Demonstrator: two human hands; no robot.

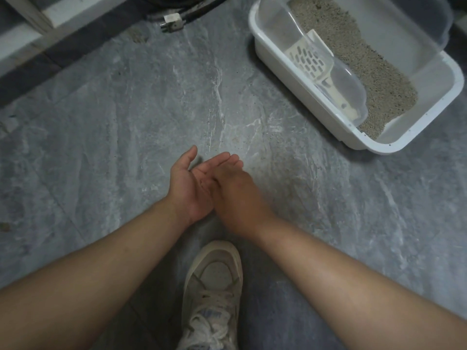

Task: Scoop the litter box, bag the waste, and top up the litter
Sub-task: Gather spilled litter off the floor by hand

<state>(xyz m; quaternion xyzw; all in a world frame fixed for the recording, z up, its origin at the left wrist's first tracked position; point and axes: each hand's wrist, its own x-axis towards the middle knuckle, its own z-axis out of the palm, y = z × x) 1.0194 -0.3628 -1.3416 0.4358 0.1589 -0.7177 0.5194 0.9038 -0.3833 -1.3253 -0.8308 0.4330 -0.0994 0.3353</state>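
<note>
White plastic forms the litter box (336, 127), a rounded rectangular tray at the far right of the floor, its long axis running from far left to near right. Pale grey-beige granular litter (374, 72) covers its bottom, and a clear plastic shield (379, 29) rises around its far end. A cream slotted scoop (309, 60) lies in a side pocket along the left wall, blade toward the far end, handle pointing near and right.

Grey marble-look tiles (126, 135) with pale veins make up the floor, with specks scattered left of the box. At the far edge lie a white plug (171, 21) on a dark cable and a pale frame.

Centre-near, the left hand (192, 188) lies palm up, fingers straight, holding nothing. The right hand (235, 195) rests across it, fingers relaxed and empty. A worn off-white laced sneaker (214, 294) stands below them.
</note>
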